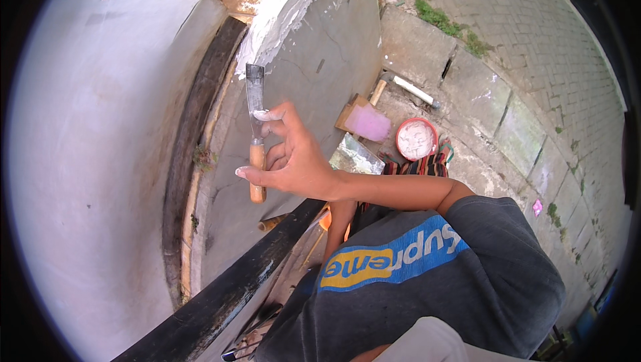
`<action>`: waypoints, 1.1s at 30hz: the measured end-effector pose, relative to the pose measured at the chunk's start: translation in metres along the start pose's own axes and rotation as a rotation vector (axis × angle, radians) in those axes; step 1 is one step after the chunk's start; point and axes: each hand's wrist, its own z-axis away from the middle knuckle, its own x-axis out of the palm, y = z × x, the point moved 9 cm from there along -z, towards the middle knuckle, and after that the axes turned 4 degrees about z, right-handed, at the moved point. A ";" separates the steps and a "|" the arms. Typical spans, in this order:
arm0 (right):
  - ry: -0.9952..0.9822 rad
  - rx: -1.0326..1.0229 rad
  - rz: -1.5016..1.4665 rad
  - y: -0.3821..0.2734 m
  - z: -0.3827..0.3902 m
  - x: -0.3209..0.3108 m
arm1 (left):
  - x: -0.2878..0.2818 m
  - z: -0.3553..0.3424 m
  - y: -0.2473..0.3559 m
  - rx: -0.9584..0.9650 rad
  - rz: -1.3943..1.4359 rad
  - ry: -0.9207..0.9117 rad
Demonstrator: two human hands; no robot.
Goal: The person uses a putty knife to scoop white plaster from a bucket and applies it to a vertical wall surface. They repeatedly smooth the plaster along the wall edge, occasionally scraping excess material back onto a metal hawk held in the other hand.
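Note:
My right hand holds a putty knife with a wooden handle and an upright, white-smeared metal blade in front of the grey wall. A band of wet white compound runs up the wall just beyond the blade. My left arm shows behind the right forearm, near a dark pipe; I cannot make out its fingers. Below the wall lie a white-smeared metal sheet, a board with a pink pad and a red bucket of white paste.
A wooden-handled tool and a short white pipe lie on the concrete slabs, with a paved lane beyond at right. A large pale curved surface with a dark wooden edge fills the left.

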 end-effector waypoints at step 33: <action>0.200 -0.035 0.076 0.000 -0.047 -0.032 | 0.007 -0.005 -0.008 -0.015 0.160 -0.112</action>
